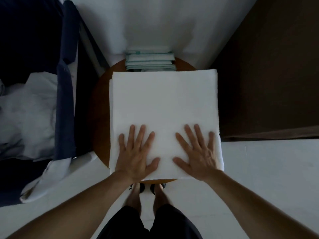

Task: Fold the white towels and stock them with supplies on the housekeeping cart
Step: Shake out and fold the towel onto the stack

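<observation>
A white towel (164, 104), folded into a large square, lies flat on a round brown table (101, 100) in the middle of the view. Both my hands press flat on its near part with the fingers spread. My left hand (136, 156) rests on the left side, and my right hand (196, 152) lies on the right side. Neither hand grips the cloth. The towel covers most of the tabletop.
A stack of white and teal packets (149, 60) sits at the table's far edge. On the left stands a dark blue linen bag (65, 104) holding crumpled white cloth (29, 118). A dark brown panel (269, 75) rises on the right. My feet stand under the table's near edge.
</observation>
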`<state>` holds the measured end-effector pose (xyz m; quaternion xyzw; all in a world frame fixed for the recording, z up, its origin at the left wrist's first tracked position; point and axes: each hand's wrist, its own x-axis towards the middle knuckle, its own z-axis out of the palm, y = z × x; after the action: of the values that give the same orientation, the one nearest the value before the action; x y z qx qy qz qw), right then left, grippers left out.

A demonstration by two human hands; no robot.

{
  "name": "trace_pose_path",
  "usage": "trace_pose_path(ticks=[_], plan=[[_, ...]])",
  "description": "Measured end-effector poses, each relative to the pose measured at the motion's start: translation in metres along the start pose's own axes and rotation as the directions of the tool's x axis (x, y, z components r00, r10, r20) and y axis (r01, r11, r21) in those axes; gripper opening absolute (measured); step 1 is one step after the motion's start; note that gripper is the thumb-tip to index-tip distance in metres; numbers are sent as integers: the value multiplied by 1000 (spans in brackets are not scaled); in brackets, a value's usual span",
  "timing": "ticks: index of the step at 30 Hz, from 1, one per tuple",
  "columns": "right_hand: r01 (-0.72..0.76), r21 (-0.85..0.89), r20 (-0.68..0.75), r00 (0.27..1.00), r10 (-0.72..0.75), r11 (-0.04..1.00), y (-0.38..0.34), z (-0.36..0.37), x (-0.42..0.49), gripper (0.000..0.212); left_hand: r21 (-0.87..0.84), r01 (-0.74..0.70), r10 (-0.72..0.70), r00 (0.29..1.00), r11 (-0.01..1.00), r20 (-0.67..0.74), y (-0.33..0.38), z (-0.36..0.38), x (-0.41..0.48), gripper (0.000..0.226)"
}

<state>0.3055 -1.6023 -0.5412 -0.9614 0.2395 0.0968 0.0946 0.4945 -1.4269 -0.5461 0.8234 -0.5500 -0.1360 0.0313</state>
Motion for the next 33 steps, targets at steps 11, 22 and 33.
trace_pose_path(ticks=[11,22,33], plan=[[0,-59,-99,995,-6,998,6,48,-1,82,90,-27,30,999,996,-41,-4,41,7,90],[-163,-56,65,984,167,985,-16,0,-9,81,128,53,-67,992,990,108,-10,1,-22,85],[-10,-85,-89,996,2,996,-182,-92,2,71,52,306,-297,945,950,-136,-81,-127,-118,81]])
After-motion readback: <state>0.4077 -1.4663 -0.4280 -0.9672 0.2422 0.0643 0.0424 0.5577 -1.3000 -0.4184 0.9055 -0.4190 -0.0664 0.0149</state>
